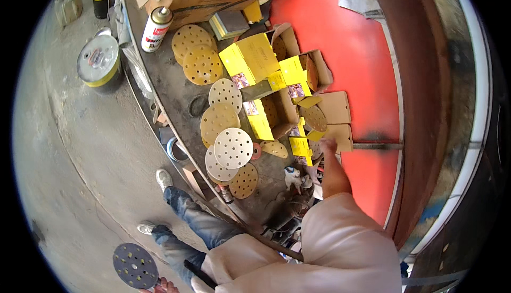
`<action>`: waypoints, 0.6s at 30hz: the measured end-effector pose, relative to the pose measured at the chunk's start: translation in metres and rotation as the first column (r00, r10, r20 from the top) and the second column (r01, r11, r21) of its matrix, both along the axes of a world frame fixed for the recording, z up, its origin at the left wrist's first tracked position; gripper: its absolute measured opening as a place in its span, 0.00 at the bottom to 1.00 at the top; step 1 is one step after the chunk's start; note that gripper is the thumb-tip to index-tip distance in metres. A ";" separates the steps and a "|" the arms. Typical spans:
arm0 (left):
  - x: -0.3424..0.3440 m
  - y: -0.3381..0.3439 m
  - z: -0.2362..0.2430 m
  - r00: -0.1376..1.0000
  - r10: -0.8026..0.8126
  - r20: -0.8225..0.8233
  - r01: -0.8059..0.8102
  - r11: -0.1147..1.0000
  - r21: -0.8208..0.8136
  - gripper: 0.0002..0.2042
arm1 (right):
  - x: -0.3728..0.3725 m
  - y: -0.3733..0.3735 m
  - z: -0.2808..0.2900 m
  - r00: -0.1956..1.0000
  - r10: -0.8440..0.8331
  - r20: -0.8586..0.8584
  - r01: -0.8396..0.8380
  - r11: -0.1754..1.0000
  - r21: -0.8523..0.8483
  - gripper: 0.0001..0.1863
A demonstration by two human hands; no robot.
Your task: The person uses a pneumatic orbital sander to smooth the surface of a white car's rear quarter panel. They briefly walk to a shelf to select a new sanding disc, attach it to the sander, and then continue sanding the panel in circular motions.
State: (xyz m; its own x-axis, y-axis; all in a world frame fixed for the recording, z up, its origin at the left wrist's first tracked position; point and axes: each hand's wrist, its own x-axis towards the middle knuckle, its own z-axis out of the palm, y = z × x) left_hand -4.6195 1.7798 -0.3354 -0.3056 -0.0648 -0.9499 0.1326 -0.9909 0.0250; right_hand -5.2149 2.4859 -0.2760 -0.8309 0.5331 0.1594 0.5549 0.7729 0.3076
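a pale shirt sleeve (340, 229) lay nearest. the left hand (164, 286) gripped a dark perforated sanding disc (134, 265) near its rim. farther off, the right hand (328, 146) was beside a tan disc (314, 149) in an open yellow carton (299, 146); i could not tell its grip. reaching in seemed the step in hand; the next likely needed a light pinch.

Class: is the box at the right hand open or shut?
Open: its brown flaps are spread and a perforated disc shows.
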 end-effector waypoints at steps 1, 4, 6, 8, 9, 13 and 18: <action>0.005 0.001 0.005 1.000 0.022 0.003 -0.022 1.000 -0.003 0.47 | 0.003 -0.016 -0.019 0.999 0.026 0.041 -0.022 0.997 -0.075 0.15; -0.019 0.001 0.034 0.981 -0.026 0.193 0.040 0.997 -0.066 0.48 | 0.020 -0.052 -0.039 0.990 -0.038 0.139 0.080 0.948 -0.309 0.15; -0.026 -0.001 0.035 0.963 -0.069 0.262 0.081 0.996 -0.035 0.49 | 0.027 0.033 -0.053 0.983 0.063 0.170 -0.011 0.956 -0.292 0.16; -0.032 0.001 0.028 0.943 -0.095 0.319 0.104 0.995 -0.010 0.50 | 0.026 0.073 -0.049 0.991 0.094 0.093 -0.044 0.897 -0.441 0.18; -0.029 0.003 0.027 0.953 -0.100 0.285 0.109 0.994 -0.018 0.50 | 0.026 0.071 -0.059 0.995 0.093 0.037 -0.062 0.859 -0.509 0.17; -0.013 0.006 0.025 0.966 -0.105 0.236 0.115 0.993 -0.030 0.51 | 0.024 0.031 -0.092 0.989 -0.059 -0.137 -0.063 0.667 -0.742 0.15; -0.010 0.006 0.025 0.965 -0.120 0.235 0.125 0.992 -0.008 0.52 | 0.015 0.038 -0.088 0.992 -0.025 -0.124 -0.057 0.789 -0.611 0.12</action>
